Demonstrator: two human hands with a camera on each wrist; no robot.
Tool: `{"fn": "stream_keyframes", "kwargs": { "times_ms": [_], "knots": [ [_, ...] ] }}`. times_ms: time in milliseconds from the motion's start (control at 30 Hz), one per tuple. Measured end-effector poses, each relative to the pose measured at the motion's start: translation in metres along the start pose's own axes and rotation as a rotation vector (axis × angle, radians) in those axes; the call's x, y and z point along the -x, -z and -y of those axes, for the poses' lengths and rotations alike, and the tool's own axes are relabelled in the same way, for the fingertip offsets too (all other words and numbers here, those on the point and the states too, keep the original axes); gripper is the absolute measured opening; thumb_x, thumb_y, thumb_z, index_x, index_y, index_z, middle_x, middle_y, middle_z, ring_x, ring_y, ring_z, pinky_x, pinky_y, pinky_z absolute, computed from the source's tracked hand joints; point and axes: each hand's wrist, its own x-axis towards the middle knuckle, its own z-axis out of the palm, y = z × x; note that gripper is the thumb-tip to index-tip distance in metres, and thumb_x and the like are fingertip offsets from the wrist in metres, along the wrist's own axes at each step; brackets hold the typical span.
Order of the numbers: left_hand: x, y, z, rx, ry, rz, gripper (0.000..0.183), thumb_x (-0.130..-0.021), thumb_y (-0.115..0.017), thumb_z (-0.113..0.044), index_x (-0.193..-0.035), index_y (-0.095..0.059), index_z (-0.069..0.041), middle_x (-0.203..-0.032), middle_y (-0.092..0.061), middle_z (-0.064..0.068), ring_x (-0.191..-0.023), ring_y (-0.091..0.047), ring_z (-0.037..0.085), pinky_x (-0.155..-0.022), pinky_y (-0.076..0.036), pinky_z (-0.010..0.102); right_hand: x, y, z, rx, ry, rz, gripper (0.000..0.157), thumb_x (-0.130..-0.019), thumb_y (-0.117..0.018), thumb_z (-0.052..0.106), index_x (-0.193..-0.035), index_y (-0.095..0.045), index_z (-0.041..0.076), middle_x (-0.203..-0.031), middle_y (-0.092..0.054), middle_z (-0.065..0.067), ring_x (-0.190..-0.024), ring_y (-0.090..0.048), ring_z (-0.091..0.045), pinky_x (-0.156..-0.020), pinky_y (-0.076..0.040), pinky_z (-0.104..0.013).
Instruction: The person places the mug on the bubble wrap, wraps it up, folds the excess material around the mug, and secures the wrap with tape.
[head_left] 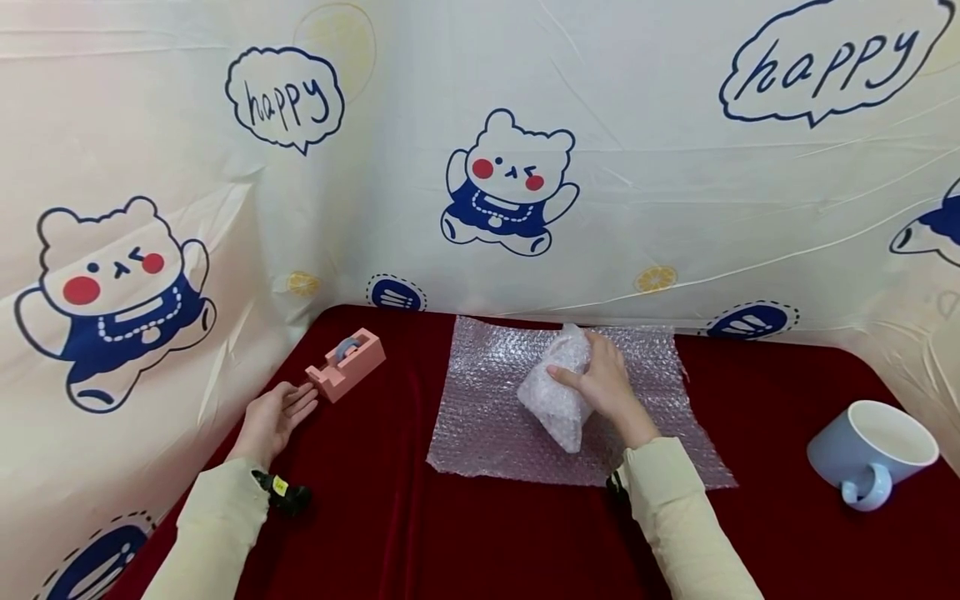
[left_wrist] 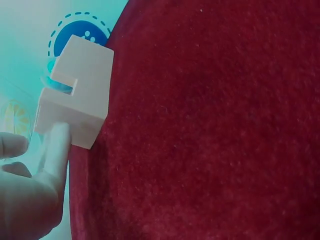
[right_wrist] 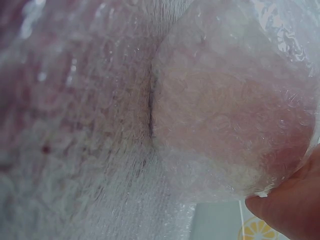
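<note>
A bundle wrapped in bubble wrap sits on a flat sheet of bubble wrap; what is inside cannot be made out. My right hand grips the bundle from its right side, thumb across the top. In the right wrist view the wrapped bundle fills much of the picture, with part of the hand against its lower right edge. To the left, my left hand has its fingers extended to the near end of a pink tape dispenser. A fingertip appears to touch the dispenser in the left wrist view.
A light blue mug lies tilted at the right, handle toward the front. Dark red cloth covers the table. White printed fabric hangs behind and along the sides.
</note>
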Motion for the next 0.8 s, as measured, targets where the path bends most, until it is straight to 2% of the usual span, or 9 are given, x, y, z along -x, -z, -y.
{"fn": "stream_keyframes", "kwargs": {
  "times_ms": [67, 233, 333, 367, 433, 500, 567, 667, 800],
  "knots": [
    [-0.001, 0.001, 0.000, -0.006, -0.011, -0.002, 0.023, -0.099, -0.036, -0.012, -0.122, -0.042, -0.012, -0.078, -0.068, -0.008, -0.081, -0.068, 0.004, -0.085, -0.055, 0.022, 0.000, 0.000, 0.000, -0.001, 0.003, -0.002, 0.092, -0.084, -0.068, 0.040, -0.148, -0.019, -0.004, -0.153, -0.021, -0.027, -0.143, -0.015, -0.044, -0.117, -0.012, -0.057],
    [0.000, 0.000, 0.001, -0.042, -0.037, -0.022, 0.055, -0.100, -0.041, -0.011, -0.150, -0.019, -0.011, -0.076, -0.069, -0.011, -0.078, -0.068, 0.001, -0.082, -0.055, 0.019, 0.000, 0.000, 0.000, -0.004, 0.007, -0.006, 0.092, -0.084, -0.069, 0.039, -0.147, -0.019, -0.005, -0.152, -0.022, -0.027, -0.142, -0.015, -0.044, -0.117, -0.013, -0.056],
    [0.000, 0.000, 0.004, -0.093, -0.063, -0.040, 0.071, -0.099, -0.046, -0.013, -0.153, 0.000, -0.005, -0.076, -0.069, -0.016, -0.077, -0.067, -0.002, -0.084, -0.054, 0.019, -0.001, 0.000, 0.000, -0.002, 0.006, -0.003, 0.092, -0.084, -0.069, 0.039, -0.147, -0.019, -0.005, -0.152, -0.022, -0.027, -0.142, -0.015, -0.044, -0.117, -0.013, -0.056],
    [-0.001, 0.000, 0.005, -0.117, -0.074, -0.053, 0.069, -0.098, -0.047, -0.012, -0.153, -0.005, -0.009, -0.075, -0.068, -0.018, -0.077, -0.067, -0.003, -0.085, -0.053, 0.019, 0.000, -0.001, 0.000, 0.000, 0.005, -0.001, 0.092, -0.084, -0.069, 0.039, -0.147, -0.019, -0.005, -0.152, -0.022, -0.027, -0.142, -0.015, -0.044, -0.117, -0.013, -0.056],
    [-0.004, 0.000, 0.008, -0.179, -0.110, -0.087, 0.052, -0.097, -0.051, -0.012, -0.141, -0.024, -0.011, -0.074, -0.065, -0.020, -0.075, -0.066, -0.006, -0.084, -0.053, 0.017, 0.000, -0.001, 0.001, 0.002, 0.002, 0.001, 0.093, -0.084, -0.069, 0.040, -0.147, -0.019, -0.005, -0.153, -0.022, -0.027, -0.142, -0.016, -0.044, -0.117, -0.014, -0.057],
    [-0.006, -0.001, 0.011, -0.287, -0.159, -0.158, 0.025, -0.095, -0.055, -0.014, -0.108, -0.034, -0.010, -0.074, -0.058, -0.021, -0.073, -0.062, -0.009, -0.079, -0.053, 0.013, 0.000, -0.001, 0.001, 0.004, -0.001, 0.003, 0.093, -0.084, -0.069, 0.040, -0.148, -0.019, -0.005, -0.153, -0.021, -0.027, -0.142, -0.016, -0.044, -0.117, -0.014, -0.057],
    [-0.009, -0.002, 0.013, -0.433, -0.221, -0.255, 0.034, -0.093, -0.060, -0.018, -0.085, -0.028, -0.012, -0.073, -0.047, -0.015, -0.069, -0.054, -0.009, -0.072, -0.049, 0.011, 0.000, -0.001, 0.001, 0.005, -0.002, 0.005, 0.093, -0.084, -0.069, 0.040, -0.148, -0.018, -0.005, -0.153, -0.022, -0.027, -0.142, -0.016, -0.044, -0.117, -0.015, -0.057],
    [-0.014, -0.005, 0.013, -0.598, -0.291, -0.380, 0.036, -0.090, -0.064, -0.022, -0.073, -0.033, -0.013, -0.069, -0.031, -0.005, -0.066, -0.039, 0.005, -0.063, -0.038, 0.020, 0.000, 0.000, 0.002, 0.006, -0.002, 0.002, 0.093, -0.084, -0.068, 0.040, -0.148, -0.019, -0.005, -0.153, -0.022, -0.027, -0.142, -0.016, -0.044, -0.117, -0.014, -0.056],
    [-0.018, -0.009, 0.011, -0.599, -0.316, -0.417, 0.040, -0.090, -0.062, -0.020, -0.062, -0.033, -0.017, -0.058, -0.023, -0.006, -0.064, -0.027, 0.015, -0.064, -0.031, 0.029, 0.000, 0.001, 0.003, 0.002, 0.006, -0.005, 0.092, -0.084, -0.068, 0.039, -0.147, -0.019, -0.006, -0.152, -0.022, -0.028, -0.141, -0.016, -0.045, -0.117, -0.014, -0.057]
  ]
}}
